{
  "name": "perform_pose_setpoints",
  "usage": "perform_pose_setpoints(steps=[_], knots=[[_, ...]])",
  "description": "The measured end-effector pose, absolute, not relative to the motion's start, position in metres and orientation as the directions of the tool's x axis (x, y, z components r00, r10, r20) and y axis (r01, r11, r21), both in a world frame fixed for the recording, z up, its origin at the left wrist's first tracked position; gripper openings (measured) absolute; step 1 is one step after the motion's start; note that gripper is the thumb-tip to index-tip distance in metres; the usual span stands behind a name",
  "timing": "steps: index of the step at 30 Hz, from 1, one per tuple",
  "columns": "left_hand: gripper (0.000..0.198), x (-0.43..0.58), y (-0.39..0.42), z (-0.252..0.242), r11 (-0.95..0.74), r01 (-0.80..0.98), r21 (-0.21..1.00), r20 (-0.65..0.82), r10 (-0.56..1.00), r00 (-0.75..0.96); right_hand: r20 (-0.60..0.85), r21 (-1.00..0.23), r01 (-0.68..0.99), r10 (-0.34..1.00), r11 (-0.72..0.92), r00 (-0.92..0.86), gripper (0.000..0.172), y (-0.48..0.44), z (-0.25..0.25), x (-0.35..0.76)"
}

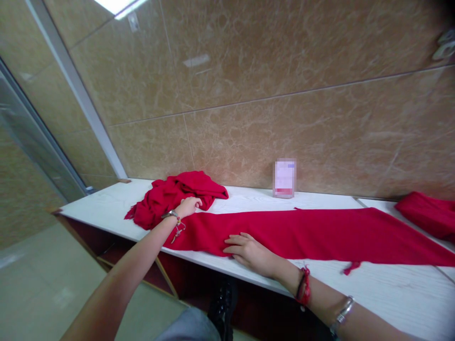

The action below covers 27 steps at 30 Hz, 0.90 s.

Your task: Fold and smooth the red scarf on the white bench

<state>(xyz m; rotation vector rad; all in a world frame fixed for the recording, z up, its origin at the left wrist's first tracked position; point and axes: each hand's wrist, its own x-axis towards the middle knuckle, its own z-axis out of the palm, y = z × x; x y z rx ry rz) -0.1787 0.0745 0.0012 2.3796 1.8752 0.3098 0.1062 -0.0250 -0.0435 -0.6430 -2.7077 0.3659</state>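
Forearms [138, 263] reach red cloth [313, 234] on white counter [401, 293] against marbled wall [284, 118].

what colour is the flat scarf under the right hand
The flat scarf under the right hand is plain red, best seen in the head view.

left: metallic wristband [169, 214], charm bracelet [178, 229] | right: red-black cord bracelet [304, 286], silver bangle [344, 312] | legs: blue-grey trousers [194, 327]

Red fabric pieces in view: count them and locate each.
3 distinguishable: crumpled red fabric heap at left, flat red fabric strip centre to right, bunched red fabric bundle at right edge. Others may be hidden.
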Motion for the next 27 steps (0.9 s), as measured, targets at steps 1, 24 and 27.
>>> perform_pose_setpoints(steps=[1,24,27], knots=[[0.025,-0.171,0.067,-0.003,-0.235,0.96,0.151,0.148,0.966,0.213,0.248,-0.318,0.394,0.477,0.862,-0.844,0.032,-0.026,-0.042,0.106],[0.06,-0.072,0.011,-0.023,-0.324,0.936,0.136,-0.009,0.945,0.328,-0.091,0.042,0.977,0.974,0.211,-0.206,0.05,0.053,-0.053,0.259],[0.062,-0.05,0.017,-0.039,-0.336,0.927,0.164,-0.025,0.938,0.345,-0.11,0.104,0.948,0.95,0.302,-0.291,0.039,0.05,-0.062,0.285]])
